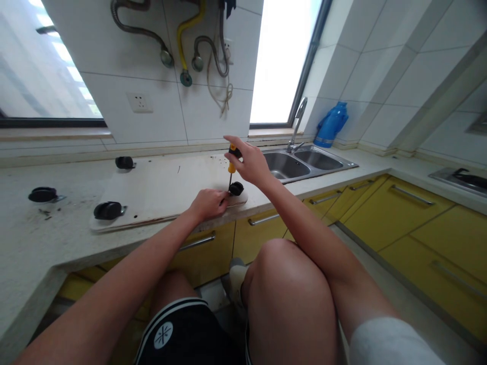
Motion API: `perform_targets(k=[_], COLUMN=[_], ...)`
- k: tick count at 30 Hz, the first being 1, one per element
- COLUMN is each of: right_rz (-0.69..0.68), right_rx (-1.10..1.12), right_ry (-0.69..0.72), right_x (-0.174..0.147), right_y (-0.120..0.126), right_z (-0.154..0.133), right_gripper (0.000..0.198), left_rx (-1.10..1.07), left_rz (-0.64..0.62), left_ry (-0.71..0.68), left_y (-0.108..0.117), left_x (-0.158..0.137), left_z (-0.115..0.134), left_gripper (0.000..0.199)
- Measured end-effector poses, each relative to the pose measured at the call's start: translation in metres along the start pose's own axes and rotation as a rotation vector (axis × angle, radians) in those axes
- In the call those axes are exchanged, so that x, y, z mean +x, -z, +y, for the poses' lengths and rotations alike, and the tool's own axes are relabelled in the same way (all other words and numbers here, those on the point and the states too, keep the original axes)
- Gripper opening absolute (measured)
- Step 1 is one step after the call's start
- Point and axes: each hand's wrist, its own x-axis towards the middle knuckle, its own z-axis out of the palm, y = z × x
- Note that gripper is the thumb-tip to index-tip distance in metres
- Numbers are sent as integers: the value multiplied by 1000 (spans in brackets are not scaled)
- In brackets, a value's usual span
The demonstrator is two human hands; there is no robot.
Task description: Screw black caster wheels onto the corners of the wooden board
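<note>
A loose black caster wheel [42, 194] is seen on the table [23, 238], well to the left of the wooden board [167, 187]. Two more casters are set on the board itself: one [108, 210] at its near left corner and one [124, 162] at its far left corner. The left hand [208, 204] is pressed down on the board's near right corner, fingers curled beside a fourth caster [236, 188]; whether anything is pinched in it cannot be told. Just above that caster, an orange-and-black screwdriver [232, 165] is held upright, its tip lowered at the caster's plate. The handle is gripped by the right hand [249, 165], fingers closed around it with the index finger stretched out above. To the right of the board, a double steel sink [304, 162] with a tap [297, 124] is sunk into the table, and a blue jug [332, 124] stands beyond it.
</note>
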Motion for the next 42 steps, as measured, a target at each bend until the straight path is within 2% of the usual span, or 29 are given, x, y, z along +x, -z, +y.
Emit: perform_targets(k=[3, 7, 11, 14, 17, 19, 21, 23, 28, 34, 39, 42], right_rz=[50, -34, 45, -28, -82, -46, -4, -4, -73, 21, -11, 30], right_rx=[-109, -12, -145, -214, -118, -116, -203, -266, -106, -184, -41, -127], right_ry=[-56, -22, -50, -70, -11, 2, -21, -42, 29, -57, 4, -30], right_x=[0, 0, -2, -3, -4, -4, -5, -5, -5, -4, -4, -5], right_y=[3, 3, 4, 6, 7, 5, 4, 5, 9, 2, 2, 3], right_z=[-5, -5, -6, -7, -5, -5, -6, -7, -5, -2, 1, -1], right_gripper=[47, 59, 47, 55, 59, 53, 47, 51, 48, 47, 56, 47], left_rx=[6, 19, 34, 43, 44, 42, 41, 38, 32, 29, 32, 29], left_rz=[-4, -17, -31, -44, -51, -52, -50, -48, -47, -43, -49, -41], left_ry=[0, -1, -3, -4, -8, -10, -13, -16, -9, 10, 15, 13], left_y=[1, 1, 3, 4, 5, 5, 6, 7, 8, 7, 7, 7], left_x=[0, -1, -1, -1, -1, -1, -1, -1, -1, -1, 0, 0], left_z=[1, 2, 3, 4, 5, 5, 5, 6, 6, 6, 6, 6], left_gripper=[42, 42, 41, 41, 40, 38, 38, 38, 34, 35, 37, 34])
